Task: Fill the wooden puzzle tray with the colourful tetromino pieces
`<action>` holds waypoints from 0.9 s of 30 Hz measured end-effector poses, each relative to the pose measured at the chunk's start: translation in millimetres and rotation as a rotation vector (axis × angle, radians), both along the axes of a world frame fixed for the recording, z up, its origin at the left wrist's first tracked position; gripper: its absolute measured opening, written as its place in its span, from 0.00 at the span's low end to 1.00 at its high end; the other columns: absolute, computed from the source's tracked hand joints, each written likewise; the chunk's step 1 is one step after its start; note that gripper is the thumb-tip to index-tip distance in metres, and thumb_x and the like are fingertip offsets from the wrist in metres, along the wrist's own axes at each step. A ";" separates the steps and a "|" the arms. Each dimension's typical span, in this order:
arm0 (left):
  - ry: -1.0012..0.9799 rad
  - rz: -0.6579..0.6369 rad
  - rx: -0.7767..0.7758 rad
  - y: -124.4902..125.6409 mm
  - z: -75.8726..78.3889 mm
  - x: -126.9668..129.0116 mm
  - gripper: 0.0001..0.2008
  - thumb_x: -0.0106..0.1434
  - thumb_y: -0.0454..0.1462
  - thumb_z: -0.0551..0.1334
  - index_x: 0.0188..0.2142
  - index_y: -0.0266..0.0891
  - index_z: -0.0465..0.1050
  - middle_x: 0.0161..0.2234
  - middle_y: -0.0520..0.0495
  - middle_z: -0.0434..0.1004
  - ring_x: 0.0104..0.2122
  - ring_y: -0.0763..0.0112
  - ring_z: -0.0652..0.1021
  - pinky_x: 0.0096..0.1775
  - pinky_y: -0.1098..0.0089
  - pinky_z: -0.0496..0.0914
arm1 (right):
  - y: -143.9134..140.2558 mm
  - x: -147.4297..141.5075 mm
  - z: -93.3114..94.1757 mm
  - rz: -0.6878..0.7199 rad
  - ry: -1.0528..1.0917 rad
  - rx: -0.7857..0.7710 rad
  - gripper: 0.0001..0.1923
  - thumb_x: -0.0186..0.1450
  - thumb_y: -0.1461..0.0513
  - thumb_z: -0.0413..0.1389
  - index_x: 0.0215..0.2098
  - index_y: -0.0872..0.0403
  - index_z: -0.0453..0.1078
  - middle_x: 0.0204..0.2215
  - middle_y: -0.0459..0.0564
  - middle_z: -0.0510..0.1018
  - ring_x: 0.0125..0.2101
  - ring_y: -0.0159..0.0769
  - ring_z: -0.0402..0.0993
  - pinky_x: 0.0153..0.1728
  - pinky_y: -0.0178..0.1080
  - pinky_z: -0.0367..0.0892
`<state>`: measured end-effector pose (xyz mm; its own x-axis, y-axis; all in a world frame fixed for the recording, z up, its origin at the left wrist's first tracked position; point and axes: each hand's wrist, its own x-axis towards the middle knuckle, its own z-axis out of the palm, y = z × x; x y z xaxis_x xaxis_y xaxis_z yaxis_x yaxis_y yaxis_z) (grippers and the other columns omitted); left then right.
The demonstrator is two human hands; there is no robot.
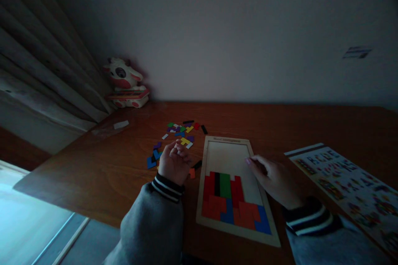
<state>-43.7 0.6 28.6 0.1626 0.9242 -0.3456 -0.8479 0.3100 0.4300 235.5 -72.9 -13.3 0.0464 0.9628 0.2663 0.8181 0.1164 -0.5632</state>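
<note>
My left hand (175, 162) is raised beside the loose puzzle pieces, left of the wooden puzzle board (238, 234). Its fingers are curled in, and anything held in them is hidden. The right hand (273, 178) lies over the board's right edge, fingers stretched toward the bare tray, with no piece visible in it. Fitted pieces fill the board's near part: a green piece (225, 185), a red piece (238, 190), an orange piece (245, 214) and a blue piece (263, 219) among them. A yellow piece (185, 141) lies just beyond my left fingertips.
Several coloured pieces lie scattered left of the board, including a black piece (204, 129) and a blue piece (151, 162). A printed pattern sheet (345, 186) lies at right. A cow-shaped toy (127, 85) stands at the back left, near the curtain (46, 58).
</note>
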 end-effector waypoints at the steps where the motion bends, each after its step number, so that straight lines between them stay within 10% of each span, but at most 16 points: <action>1: -0.007 0.007 -0.006 0.1 0.4 0.0 0.04 0.58 0.33 0.62 0.34 0.38 0.69 0.21 0.56 0.65 0.17 0.78 0.68 0.21 0.75 0.61 | 0.3 0.0 -0.1 0.003 -0.001 0.006 0.19 0.70 0.49 0.45 0.34 0.49 0.71 0.27 0.48 0.79 0.28 0.38 0.77 0.29 0.38 0.68; 15: 0.138 0.052 0.060 2.7 1.5 0.4 0.04 0.57 0.34 0.62 0.33 0.38 0.68 0.20 0.58 0.65 0.17 0.79 0.66 0.21 0.77 0.60 | 3.4 4.8 -11.6 0.013 0.040 0.056 0.11 0.67 0.54 0.50 0.41 0.50 0.71 0.38 0.54 0.79 0.37 0.43 0.78 0.40 0.44 0.73; 27: 1.483 -0.083 0.954 -9.2 -15.7 -5.7 0.05 0.52 0.33 0.71 0.26 0.45 0.78 0.28 0.46 0.75 0.33 0.61 0.72 0.45 0.65 0.65 | 6.5 12.8 -15.7 -0.025 -0.020 0.123 0.13 0.67 0.56 0.48 0.45 0.51 0.69 0.44 0.56 0.77 0.43 0.45 0.75 0.46 0.48 0.71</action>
